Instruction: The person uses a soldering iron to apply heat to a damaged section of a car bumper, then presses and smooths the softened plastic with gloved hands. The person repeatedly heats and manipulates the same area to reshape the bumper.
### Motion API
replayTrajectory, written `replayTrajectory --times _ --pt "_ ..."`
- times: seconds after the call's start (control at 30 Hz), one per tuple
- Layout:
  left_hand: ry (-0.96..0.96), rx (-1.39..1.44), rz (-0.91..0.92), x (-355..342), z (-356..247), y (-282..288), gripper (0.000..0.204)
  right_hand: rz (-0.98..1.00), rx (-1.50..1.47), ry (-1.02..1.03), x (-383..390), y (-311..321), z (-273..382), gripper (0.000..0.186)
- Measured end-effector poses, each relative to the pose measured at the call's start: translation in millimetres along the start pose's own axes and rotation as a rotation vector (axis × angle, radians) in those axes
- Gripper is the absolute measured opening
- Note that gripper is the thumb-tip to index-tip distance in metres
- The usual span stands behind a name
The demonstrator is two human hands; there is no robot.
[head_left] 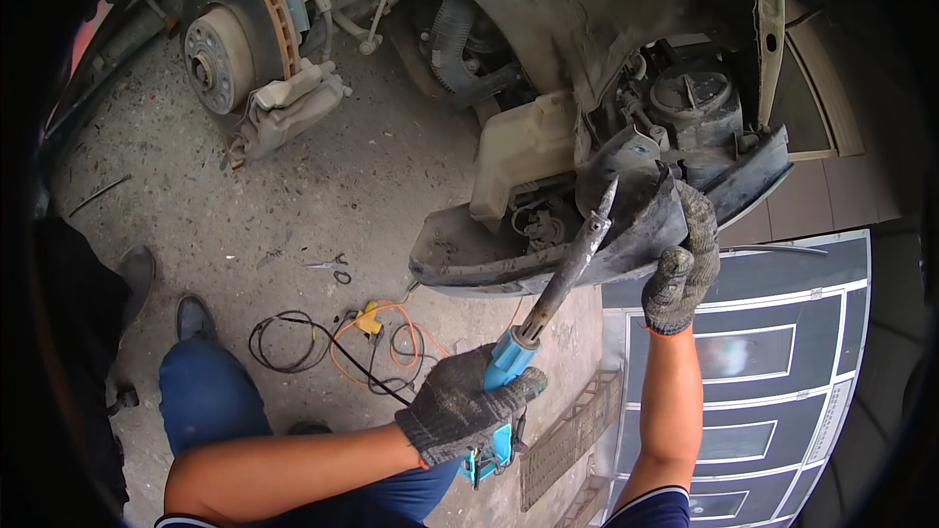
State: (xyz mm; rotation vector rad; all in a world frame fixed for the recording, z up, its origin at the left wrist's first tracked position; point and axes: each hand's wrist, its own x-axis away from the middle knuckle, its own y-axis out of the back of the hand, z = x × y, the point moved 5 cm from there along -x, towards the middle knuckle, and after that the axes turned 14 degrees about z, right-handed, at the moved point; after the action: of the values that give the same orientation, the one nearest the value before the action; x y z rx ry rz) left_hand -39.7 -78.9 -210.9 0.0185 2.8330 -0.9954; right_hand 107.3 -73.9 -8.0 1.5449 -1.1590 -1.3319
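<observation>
My left hand (pixel 469 396), in a dark knit glove, is closed round the blue handle of a soldering iron (pixel 562 284), its metal tip pointing up toward the dark plastic bumper piece (pixel 631 230). My right hand (pixel 683 269), gloved too, is closed on the right edge of that piece, just beside the tip. Whether the tip touches the plastic I cannot tell. Above sit a beige plastic reservoir (pixel 509 152) and a dark round housing (pixel 692 98).
A brake disc (pixel 220 54) hangs at upper left. Cables (pixel 293 362), a yellow object (pixel 368 321) and scissors (pixel 333 267) lie on the concrete floor. A co-worker's dark trouser leg (pixel 73 313) is at left. A metal-framed panel (pixel 743 381) is at lower right.
</observation>
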Motion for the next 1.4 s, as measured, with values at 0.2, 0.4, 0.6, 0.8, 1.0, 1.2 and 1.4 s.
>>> replayTrajectory --times 0.2,0.4,0.6,0.8,1.0,1.2,1.4 --pt "-0.038 -0.004 -0.002 -1.7 7.6 -5.7 0.031 -0.016 -0.007 -0.003 3.7 0.4 -1.1 0.051" --pt "-0.071 -0.119 -0.023 -5.3 2.7 -4.1 0.027 0.0 -0.024 -0.018 5.8 0.4 -4.6 0.051" --pt "-0.109 0.04 0.007 -4.1 2.3 -7.6 0.026 0.002 -0.069 -0.052 10.4 -1.4 -11.1 0.05" --pt "-0.129 -0.005 0.008 -4.1 -1.2 -6.0 0.027 0.018 -0.033 -0.031 9.2 -0.5 -8.8 0.049" --pt "-0.127 -0.024 -0.008 -4.5 1.2 -6.4 0.028 0.02 -0.055 -0.052 7.4 -1.1 -7.5 0.048" --pt "-0.134 -0.051 -0.021 -4.8 1.9 -6.4 0.031 0.017 -0.051 -0.067 8.5 -0.9 -9.1 0.048" --pt "-0.108 -0.156 -0.059 -3.6 2.1 -4.2 0.033 0.034 -0.002 -0.066 6.2 0.0 -5.8 0.048"
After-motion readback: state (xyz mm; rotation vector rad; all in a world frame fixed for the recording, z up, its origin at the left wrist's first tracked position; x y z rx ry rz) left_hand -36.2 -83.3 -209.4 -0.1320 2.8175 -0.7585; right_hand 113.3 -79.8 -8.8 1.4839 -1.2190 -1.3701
